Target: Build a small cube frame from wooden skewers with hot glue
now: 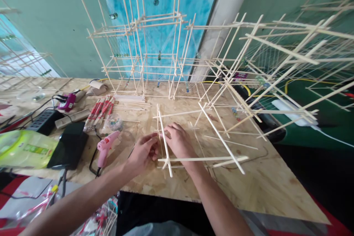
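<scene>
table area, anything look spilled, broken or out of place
Wrappers and loose sticks lie jumbled below the near edge of the table, at left, which looks untidy. The nearest frame shows no clear break.

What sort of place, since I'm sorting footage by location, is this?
Probably a craft or model-making workshop: a pink glue gun lies on a wooden worktable, and stick frameworks stand on it.

Craft workshop — wooden bench (265, 188) | pink glue gun (106, 147) | stick frames (221, 138)
</scene>
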Demonstrator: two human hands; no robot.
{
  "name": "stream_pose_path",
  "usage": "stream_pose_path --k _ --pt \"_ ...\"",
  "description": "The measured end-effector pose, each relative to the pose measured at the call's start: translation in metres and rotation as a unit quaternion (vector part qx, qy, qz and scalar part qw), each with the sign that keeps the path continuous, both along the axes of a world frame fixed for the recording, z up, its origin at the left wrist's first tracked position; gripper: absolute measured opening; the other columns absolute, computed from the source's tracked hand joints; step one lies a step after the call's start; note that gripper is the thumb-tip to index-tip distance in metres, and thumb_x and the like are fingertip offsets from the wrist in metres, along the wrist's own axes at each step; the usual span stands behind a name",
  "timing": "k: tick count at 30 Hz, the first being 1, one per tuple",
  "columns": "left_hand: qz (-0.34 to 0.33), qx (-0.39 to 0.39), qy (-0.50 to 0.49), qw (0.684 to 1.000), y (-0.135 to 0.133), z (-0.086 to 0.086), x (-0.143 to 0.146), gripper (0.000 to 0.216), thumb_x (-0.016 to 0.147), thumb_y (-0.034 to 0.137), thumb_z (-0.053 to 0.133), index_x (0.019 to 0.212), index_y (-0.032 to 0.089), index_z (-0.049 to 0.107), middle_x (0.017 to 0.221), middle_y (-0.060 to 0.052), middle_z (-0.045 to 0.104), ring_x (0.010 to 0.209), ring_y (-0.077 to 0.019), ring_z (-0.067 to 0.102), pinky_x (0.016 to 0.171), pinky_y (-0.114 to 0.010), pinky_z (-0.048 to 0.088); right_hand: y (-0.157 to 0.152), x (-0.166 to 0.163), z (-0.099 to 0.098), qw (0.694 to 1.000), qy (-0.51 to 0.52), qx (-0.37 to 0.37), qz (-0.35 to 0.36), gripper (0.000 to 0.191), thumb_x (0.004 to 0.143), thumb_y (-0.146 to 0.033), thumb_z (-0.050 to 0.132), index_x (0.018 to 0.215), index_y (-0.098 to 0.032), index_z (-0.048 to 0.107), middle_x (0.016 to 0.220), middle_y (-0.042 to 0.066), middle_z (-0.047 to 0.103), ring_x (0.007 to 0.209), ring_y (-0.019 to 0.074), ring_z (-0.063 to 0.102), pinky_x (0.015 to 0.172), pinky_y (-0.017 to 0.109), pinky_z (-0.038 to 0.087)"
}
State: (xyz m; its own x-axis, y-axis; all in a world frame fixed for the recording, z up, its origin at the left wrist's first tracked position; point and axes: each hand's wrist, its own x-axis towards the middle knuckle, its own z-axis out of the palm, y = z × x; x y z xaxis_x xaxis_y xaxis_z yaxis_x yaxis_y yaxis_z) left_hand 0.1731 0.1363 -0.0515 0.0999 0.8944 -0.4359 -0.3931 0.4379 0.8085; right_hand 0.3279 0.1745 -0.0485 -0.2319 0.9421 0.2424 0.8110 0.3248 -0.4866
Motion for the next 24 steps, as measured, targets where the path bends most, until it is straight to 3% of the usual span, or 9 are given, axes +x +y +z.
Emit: stream_pose_path --k 9,19,24 --pt "0.027 -0.006 -0.107 0.994 -0.003 0.004 0.005 0.038 0.077 0.024 0.078 0.111 0.014 0.066 0.065 0.006 0.055 0.045 -0.0040 0.043 0.039 -0.016 0.027 -0.001 0.002 -0.002 1.000 0.006 0.012 0.011 0.007 0.091 -0.019 0.075 0.095 -0.024 0.075 0.099 0.005 0.071 0.095 0.0216 0.067 0.080 0.031 0.050" --pt "0.042 -0.012 -0.164 0.986 -0.007 0.005 0.010 0.031 0.080 0.021 0.076 0.108 0.015 0.065 0.069 0.005 0.057 0.046 -0.0031 0.044 0.039 -0.015 0.026 0.000 0.002 -0.002 1.000 -0.001 0.002 0.010 0.011 0.091 -0.015 0.074 0.098 -0.024 0.075 0.102 0.005 0.072 0.098 0.0217 0.067 0.083 0.031 0.051" --pt "0.047 -0.031 -0.185 0.981 -0.008 0.004 0.012 0.034 0.083 0.022 0.071 0.116 0.017 0.063 0.068 0.005 0.056 0.045 -0.0042 0.043 0.038 -0.015 0.027 -0.001 0.002 0.002 1.000 -0.005 -0.007 0.015 0.010 0.092 -0.015 0.073 0.099 -0.022 0.075 0.104 0.006 0.072 0.101 0.0223 0.067 0.085 0.032 0.052"
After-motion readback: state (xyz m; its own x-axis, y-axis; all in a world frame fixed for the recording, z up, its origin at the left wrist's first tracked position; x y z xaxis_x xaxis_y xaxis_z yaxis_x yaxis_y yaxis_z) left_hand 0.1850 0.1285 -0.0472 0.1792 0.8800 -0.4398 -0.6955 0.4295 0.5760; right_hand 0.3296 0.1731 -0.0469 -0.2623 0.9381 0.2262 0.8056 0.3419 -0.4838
